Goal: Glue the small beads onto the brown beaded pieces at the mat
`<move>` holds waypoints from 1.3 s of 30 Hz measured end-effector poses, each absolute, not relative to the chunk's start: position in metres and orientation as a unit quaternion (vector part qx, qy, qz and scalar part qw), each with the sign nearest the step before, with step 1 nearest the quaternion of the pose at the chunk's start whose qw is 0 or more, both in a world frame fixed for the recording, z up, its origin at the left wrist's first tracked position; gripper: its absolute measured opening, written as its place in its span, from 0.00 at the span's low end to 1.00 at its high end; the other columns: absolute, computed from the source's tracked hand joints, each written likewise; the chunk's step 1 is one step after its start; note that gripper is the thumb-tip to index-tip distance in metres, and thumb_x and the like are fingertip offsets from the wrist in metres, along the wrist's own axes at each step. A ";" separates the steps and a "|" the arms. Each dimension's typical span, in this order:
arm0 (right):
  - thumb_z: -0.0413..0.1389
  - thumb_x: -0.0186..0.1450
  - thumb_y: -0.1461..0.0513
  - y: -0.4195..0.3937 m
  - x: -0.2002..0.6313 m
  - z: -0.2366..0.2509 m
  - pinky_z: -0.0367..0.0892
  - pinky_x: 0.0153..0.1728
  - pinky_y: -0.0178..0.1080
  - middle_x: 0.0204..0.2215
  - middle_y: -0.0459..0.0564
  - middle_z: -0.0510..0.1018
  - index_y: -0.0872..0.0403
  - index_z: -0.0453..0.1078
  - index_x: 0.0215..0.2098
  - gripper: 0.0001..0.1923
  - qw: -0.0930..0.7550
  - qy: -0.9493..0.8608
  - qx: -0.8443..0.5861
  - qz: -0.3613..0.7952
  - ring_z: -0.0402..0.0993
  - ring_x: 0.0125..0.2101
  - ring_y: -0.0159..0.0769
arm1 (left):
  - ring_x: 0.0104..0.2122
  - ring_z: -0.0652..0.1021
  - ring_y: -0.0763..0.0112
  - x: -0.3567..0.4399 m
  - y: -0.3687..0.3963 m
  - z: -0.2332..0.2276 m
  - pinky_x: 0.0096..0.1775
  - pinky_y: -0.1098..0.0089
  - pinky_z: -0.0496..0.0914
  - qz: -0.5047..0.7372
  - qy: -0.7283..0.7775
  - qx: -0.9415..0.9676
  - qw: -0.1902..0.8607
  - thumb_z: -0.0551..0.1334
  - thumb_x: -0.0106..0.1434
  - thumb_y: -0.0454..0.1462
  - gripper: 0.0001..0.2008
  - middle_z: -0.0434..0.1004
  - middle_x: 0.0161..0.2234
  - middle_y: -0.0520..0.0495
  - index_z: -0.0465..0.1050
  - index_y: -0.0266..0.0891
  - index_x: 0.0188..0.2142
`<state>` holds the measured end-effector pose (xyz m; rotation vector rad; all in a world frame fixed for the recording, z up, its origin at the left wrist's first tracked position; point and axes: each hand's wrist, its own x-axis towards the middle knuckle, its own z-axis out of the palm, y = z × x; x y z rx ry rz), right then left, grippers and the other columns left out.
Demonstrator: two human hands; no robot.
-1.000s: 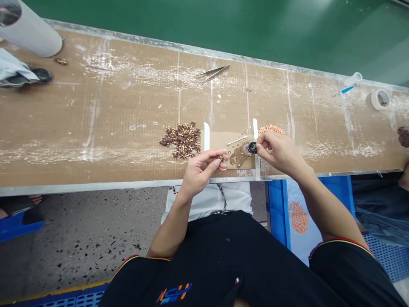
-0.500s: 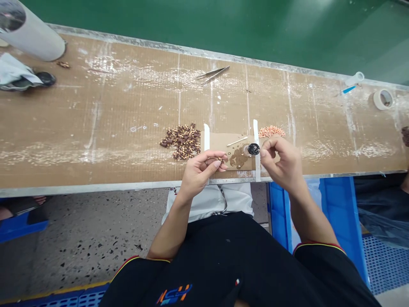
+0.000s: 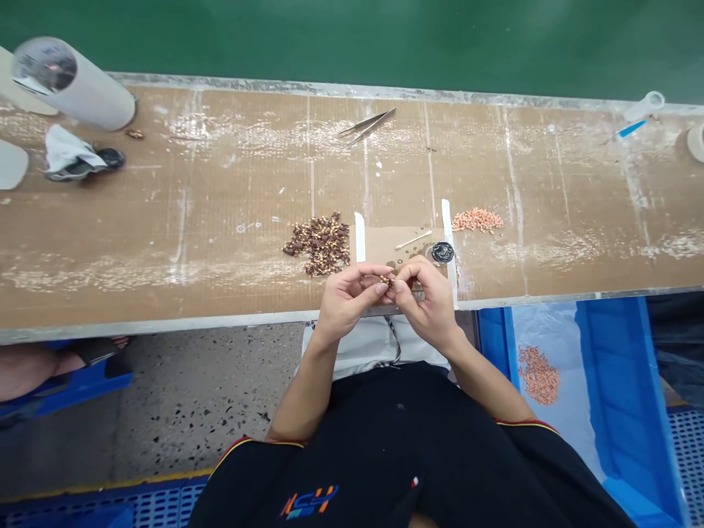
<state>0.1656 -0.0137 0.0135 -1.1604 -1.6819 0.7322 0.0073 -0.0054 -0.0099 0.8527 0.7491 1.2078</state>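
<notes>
Brown small part (image 3: 388,281), mostly hidden, pinched between left hand (image 3: 347,301) and right hand (image 3: 427,301).

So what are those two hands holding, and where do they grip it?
Left hand and right hand pinch a tiny brown part between fingertips; exact grip spot cannot be told.

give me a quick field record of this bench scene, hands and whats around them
left hand: left hand pinches a small brown part at its fingertips
right hand: right hand meets the left at the same part, fingertips touching it
surface: cardboard-covered bench
work patch: taped cardboard square just beyond the hands, with a thin stick and a small black cap
left of patch: brown parts pile
right of patch: orange parts pile
far edge: tweezers
below bench: blue bin holding more orange parts
</notes>
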 end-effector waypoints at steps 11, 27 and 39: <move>0.55 0.72 0.66 -0.017 0.156 0.008 0.64 0.29 0.35 0.29 0.42 0.71 0.49 0.64 0.34 0.09 0.496 -0.668 -0.457 0.314 0.69 0.28 0.31 | 0.28 0.80 0.74 0.006 -0.002 -0.011 0.30 0.74 0.77 0.554 0.346 0.434 0.620 0.78 0.60 0.44 0.10 0.83 0.32 0.48 0.89 0.46 0.39; 0.57 0.66 0.65 -0.013 0.168 0.029 0.63 0.27 0.35 0.27 0.43 0.73 0.50 0.65 0.30 0.07 0.422 -0.645 -0.479 0.420 0.66 0.26 0.31 | 0.31 0.81 0.73 0.003 -0.003 -0.015 0.32 0.74 0.77 0.540 0.336 0.459 0.621 0.78 0.61 0.43 0.08 0.83 0.33 0.46 0.89 0.54 0.41; 0.65 0.62 0.52 -0.004 0.179 0.033 0.69 0.28 0.35 0.27 0.47 0.81 0.51 0.67 0.29 0.15 0.306 -0.486 -0.492 0.654 0.72 0.26 0.31 | 0.26 0.76 0.74 0.000 -0.004 -0.013 0.29 0.72 0.72 0.506 0.373 0.503 0.592 0.78 0.60 0.45 0.08 0.78 0.26 0.50 0.89 0.52 0.40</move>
